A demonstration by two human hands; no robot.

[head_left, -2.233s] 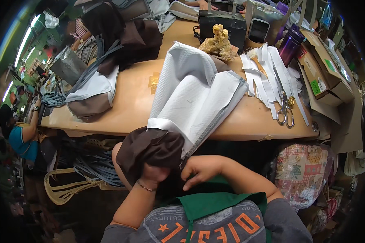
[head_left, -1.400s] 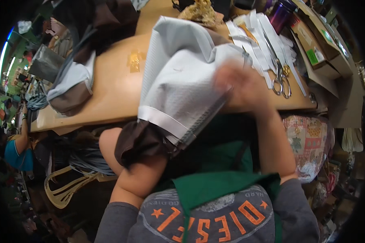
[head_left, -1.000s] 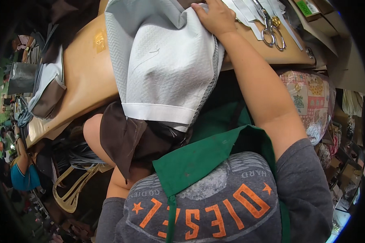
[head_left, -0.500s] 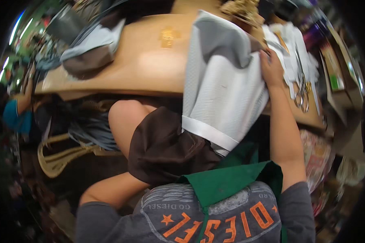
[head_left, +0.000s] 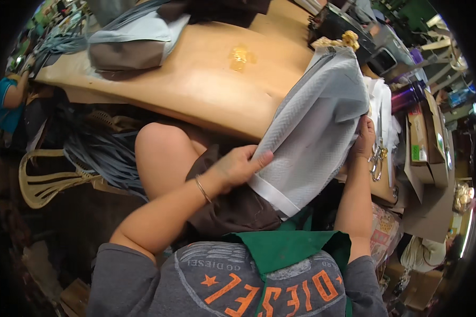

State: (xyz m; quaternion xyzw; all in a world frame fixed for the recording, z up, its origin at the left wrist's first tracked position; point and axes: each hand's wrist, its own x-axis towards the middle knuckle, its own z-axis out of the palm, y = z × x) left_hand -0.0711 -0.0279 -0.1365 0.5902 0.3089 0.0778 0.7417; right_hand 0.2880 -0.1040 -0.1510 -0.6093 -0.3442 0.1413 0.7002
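A grey-white textured fabric piece (head_left: 317, 137), with a white band (head_left: 274, 196) along its near edge, slants from my lap up over the table's front edge. My left hand (head_left: 240, 168) grips its left border, thumb on top and fingers hidden underneath. On the opposite border, my right hand (head_left: 365, 136) closes round the cloth near a fold. Dark brown cloth (head_left: 232, 208) lies across my lap, below the white band. Beside my right hand are metal scissors (head_left: 376, 161), lying on the table's right part.
On the tan table (head_left: 206, 87) another grey and brown sewn piece (head_left: 135, 45) lies at the far left. White strips (head_left: 382, 98) and cardboard boxes (head_left: 427, 137) stand at the right. A beige plastic chair (head_left: 34, 182) and bundled grey strips (head_left: 98, 150) are at left. A person's arm (head_left: 18, 95) shows farther left.
My left hand has come up from beside my lap and taken hold of the fabric's left border. The fabric has swung rightward at its far end, and my right hand sits lower in view.
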